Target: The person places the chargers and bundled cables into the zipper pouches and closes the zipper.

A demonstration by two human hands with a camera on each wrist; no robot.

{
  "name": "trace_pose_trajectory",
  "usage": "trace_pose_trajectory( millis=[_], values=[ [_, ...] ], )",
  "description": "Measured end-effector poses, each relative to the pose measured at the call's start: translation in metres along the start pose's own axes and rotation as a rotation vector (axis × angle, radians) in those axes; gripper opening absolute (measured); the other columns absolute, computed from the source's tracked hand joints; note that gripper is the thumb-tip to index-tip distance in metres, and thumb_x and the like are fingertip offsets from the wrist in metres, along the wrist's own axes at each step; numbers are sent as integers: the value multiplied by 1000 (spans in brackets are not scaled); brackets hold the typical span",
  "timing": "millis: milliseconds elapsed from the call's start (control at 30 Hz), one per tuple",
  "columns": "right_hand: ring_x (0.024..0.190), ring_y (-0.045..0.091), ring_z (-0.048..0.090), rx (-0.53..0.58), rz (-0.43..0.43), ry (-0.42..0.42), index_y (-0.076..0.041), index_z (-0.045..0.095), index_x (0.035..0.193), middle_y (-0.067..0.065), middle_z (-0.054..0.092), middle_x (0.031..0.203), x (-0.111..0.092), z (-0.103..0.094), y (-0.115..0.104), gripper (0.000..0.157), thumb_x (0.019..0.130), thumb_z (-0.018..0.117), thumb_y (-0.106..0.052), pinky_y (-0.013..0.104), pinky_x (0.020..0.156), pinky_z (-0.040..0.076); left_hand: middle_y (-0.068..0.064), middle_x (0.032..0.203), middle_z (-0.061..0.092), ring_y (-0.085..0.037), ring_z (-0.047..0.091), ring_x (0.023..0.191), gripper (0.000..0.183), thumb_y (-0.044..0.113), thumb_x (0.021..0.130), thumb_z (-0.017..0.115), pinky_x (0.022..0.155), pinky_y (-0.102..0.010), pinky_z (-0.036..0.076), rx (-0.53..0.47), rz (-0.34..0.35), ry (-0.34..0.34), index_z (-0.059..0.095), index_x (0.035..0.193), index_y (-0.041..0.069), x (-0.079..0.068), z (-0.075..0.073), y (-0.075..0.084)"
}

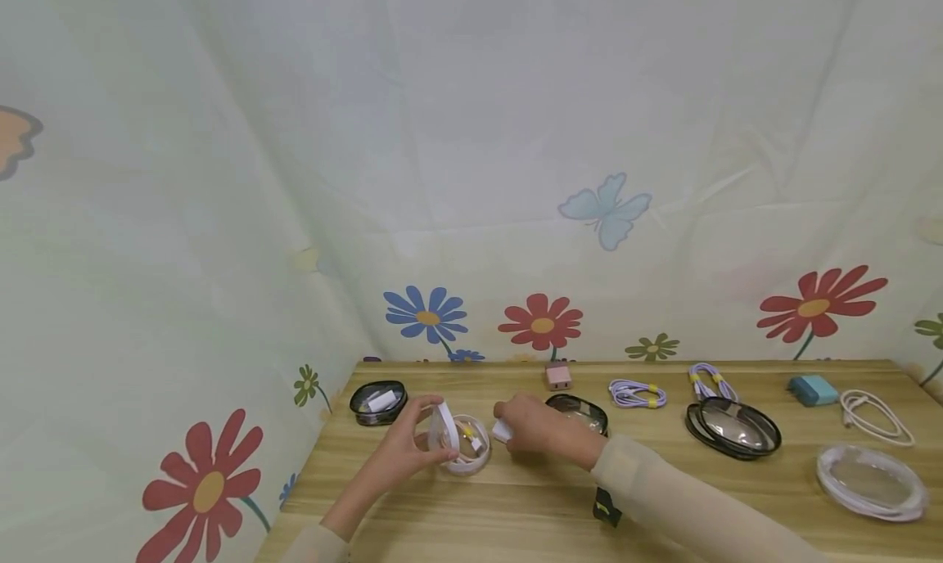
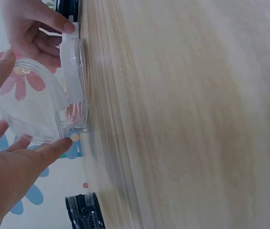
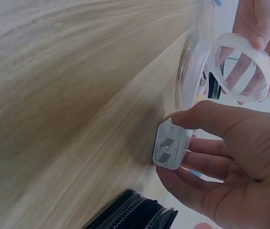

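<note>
My left hand [image 1: 403, 444] grips the raised clear lid [image 2: 32, 107] of a round white-rimmed zip case by its edge, thumb and fingers on opposite sides. Below the lid, the case's base [image 1: 471, 467] sits on the table with a coiled white cable [image 1: 471, 440] in it, a yellow tie showing. To the right of the case, my right hand [image 1: 534, 426] pinches a white charger plug [image 3: 169, 145] between thumb and fingers. Its two metal prongs face the right wrist camera, and the plug is close over the table.
A black-rimmed case [image 1: 379, 402] with a white plug stands at the left. Behind and right lie a pink charger [image 1: 558, 376], purple cables [image 1: 637, 394], black cases [image 1: 733, 428], a blue charger [image 1: 814, 389], a white cable [image 1: 877, 416] and another white-rimmed case [image 1: 873, 483]. A flowered curtain backs the table.
</note>
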State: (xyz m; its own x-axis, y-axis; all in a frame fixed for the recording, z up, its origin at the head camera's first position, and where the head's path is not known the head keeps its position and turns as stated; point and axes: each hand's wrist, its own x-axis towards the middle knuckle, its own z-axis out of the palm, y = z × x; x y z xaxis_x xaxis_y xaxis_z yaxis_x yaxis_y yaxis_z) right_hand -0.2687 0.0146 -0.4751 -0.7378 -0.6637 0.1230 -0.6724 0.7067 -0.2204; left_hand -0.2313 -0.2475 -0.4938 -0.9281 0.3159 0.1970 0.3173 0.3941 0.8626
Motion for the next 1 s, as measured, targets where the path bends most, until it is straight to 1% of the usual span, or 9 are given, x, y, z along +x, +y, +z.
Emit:
trace_pose_trajectory(
  millis=[133,267,367,433,567,633,833,900,1000],
  values=[
    [69,13,55,2,18,-9,-7,68,98,3,63,79,2,-1,-2,28,77,85,-11,26,60,47,-13,151,43,-46,36,144,80,9,75,90,105,-54,46,-10,-8,7,47,142,11,0,1,1],
    [69,12,54,11,48,-21,-7,67,98,3,63,80,6,-2,-4,27,79,85,-14,26,61,48,-17,150,42,-48,35,143,79,2,75,89,106,-58,44,-16,-19,20,46,142,7,0,2,4],
    [68,12,54,21,72,-27,-6,67,97,2,62,79,8,-4,-7,26,81,85,-17,26,61,48,-20,150,42,-50,34,143,79,-1,75,88,105,-61,43,-14,-21,26,46,142,4,-1,3,5],
    [66,12,53,26,81,-24,-5,68,95,2,61,77,10,-6,-9,26,81,85,-19,27,59,48,-18,150,42,-49,35,143,80,1,75,89,105,-60,44,-9,-22,22,46,142,6,-1,3,5],
    [64,11,51,17,69,-8,-5,68,91,1,60,74,11,-8,-11,25,81,84,-21,26,57,47,-14,151,42,-46,35,144,80,8,75,90,106,-56,45,-10,-12,-1,47,143,9,-1,1,3],
    [63,11,51,31,64,-7,-4,68,90,0,60,74,12,-9,-13,25,81,84,-21,26,56,46,-13,151,42,-45,35,145,81,12,75,91,107,-54,45,-15,-7,-12,46,143,9,-1,0,3],
    [63,8,53,58,86,-38,-6,71,98,-2,63,77,15,-11,-16,28,83,83,-26,23,57,47,-10,152,42,-43,35,145,82,22,76,91,107,-52,45,7,5,-30,46,143,15,-1,-1,1],
    [64,8,53,58,81,-41,-6,72,101,-2,64,79,16,-11,-16,30,84,83,-28,22,58,47,-9,152,41,-42,35,145,82,23,76,91,107,-52,45,17,4,-34,46,144,18,-1,-1,0],
    [66,7,54,61,60,-34,-7,72,106,-1,67,83,17,-12,-17,33,84,83,-28,21,59,48,-9,152,41,-43,35,145,82,23,76,91,107,-52,45,17,10,-36,45,144,17,-1,-1,0]
  ],
)
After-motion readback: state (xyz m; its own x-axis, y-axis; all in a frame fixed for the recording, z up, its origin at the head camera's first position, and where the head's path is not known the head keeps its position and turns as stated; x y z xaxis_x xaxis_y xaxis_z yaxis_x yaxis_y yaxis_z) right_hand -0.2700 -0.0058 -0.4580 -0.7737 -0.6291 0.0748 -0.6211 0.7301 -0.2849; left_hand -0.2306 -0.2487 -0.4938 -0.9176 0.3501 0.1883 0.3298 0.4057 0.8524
